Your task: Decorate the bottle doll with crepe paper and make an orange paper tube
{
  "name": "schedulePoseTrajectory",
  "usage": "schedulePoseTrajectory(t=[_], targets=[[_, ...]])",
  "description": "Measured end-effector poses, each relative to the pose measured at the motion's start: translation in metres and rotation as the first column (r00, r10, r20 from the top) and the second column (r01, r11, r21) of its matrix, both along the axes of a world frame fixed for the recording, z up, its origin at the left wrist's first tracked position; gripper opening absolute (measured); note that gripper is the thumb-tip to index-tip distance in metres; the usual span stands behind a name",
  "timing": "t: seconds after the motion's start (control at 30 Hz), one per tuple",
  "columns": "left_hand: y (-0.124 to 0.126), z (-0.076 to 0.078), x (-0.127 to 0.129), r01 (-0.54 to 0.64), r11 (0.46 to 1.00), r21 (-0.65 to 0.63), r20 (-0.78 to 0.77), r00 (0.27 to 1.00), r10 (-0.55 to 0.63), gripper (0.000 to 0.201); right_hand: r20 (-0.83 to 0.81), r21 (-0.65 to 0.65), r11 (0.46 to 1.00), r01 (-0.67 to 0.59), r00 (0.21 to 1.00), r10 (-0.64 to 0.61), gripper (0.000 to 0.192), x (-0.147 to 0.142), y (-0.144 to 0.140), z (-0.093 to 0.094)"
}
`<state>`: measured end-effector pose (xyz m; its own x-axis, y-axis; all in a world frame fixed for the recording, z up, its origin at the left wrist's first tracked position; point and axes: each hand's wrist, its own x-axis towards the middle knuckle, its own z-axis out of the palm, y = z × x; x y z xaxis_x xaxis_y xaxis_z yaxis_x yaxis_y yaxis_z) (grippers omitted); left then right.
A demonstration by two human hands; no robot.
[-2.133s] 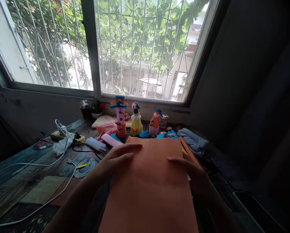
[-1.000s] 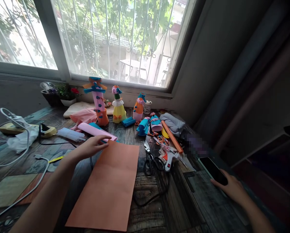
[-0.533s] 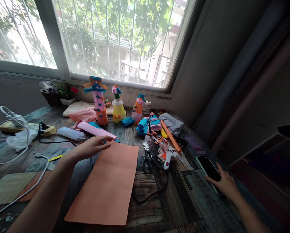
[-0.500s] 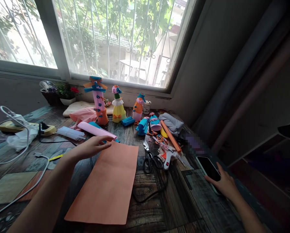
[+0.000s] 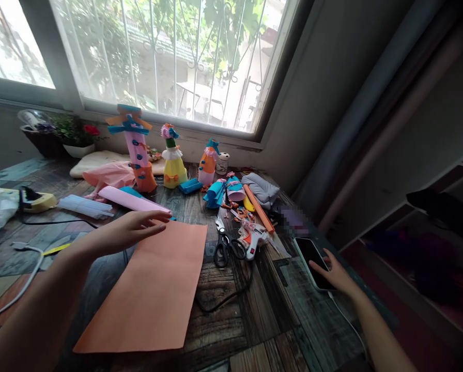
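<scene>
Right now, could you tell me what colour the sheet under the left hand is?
The sheet is plain orange, clearest in the head view.

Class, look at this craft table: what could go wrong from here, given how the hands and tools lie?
1. The right hand rests on the phone near the table's edge; a nudge might tip it off.
2. The glue gun cord loops beside the orange sheet and might snag it.

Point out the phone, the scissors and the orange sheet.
phone (image 5: 312, 254): head view, middle of dark screen.
scissors (image 5: 224, 247): head view, on the black handles.
orange sheet (image 5: 154, 289): head view, centre of the sheet.
</scene>
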<state>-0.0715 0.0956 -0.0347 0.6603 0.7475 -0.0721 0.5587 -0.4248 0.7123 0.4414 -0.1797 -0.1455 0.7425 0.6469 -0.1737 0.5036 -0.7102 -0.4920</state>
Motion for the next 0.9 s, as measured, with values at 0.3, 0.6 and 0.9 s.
schedulePoseTrajectory(t=[0.3, 0.6, 0.9], targets=[[-0.007, 0.003, 0.005, 0.018, 0.998, -0.065, 0.032, 0.999, -0.016, 0.061, -0.253, 0.008, 0.998, -0.061, 0.965, 0.061, 0.078, 0.021, -0.022, 0.025], [-0.008, 0.002, 0.005, 0.005, 0.994, -0.108, -0.032, 0.999, -0.008, 0.066, -0.280, 0.019, 0.993, -0.117, 0.953, 0.118, 0.077, 0.025, -0.018, 0.024], [-0.008, 0.000, 0.005, 0.046, 0.994, -0.104, -0.024, 0.999, -0.049, 0.060, -0.233, -0.001, 0.993, -0.121, 0.965, 0.117, 0.072, 0.031, -0.013, 0.018]])
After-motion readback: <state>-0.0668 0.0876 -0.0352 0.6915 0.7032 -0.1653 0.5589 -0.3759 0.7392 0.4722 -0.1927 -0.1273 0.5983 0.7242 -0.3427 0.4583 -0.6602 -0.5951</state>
